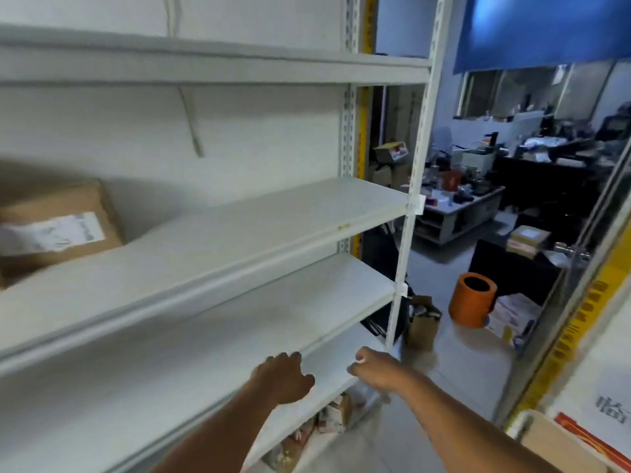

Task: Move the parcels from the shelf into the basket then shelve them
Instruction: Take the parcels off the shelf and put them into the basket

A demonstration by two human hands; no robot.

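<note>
A brown cardboard parcel (pixel 58 230) with a white label lies at the far left of the middle shelf (pixel 273 220) of a white metal rack. My left hand (pixel 285 375) hovers over the front edge of a lower shelf (pixel 327 370), its fingers loosely curled with nothing seen in them. My right hand (pixel 372 368) is just to the right, beside the rack's front post (pixel 397 285), with its fingers curled. A small white spot shows at its fingertips, and whether it holds anything is unclear. Several blurred parcels (pixel 327 418) lie below the lowest shelf. I see no basket.
An aisle of grey floor runs past the rack's right end. It holds an orange bin (pixel 473 298) and a brown paper bag (pixel 421 322). Cluttered desks (pixel 461 206) stand beyond. A yellow-edged frame (pixel 580 319) and a cardboard box (pixel 560 445) are at the right.
</note>
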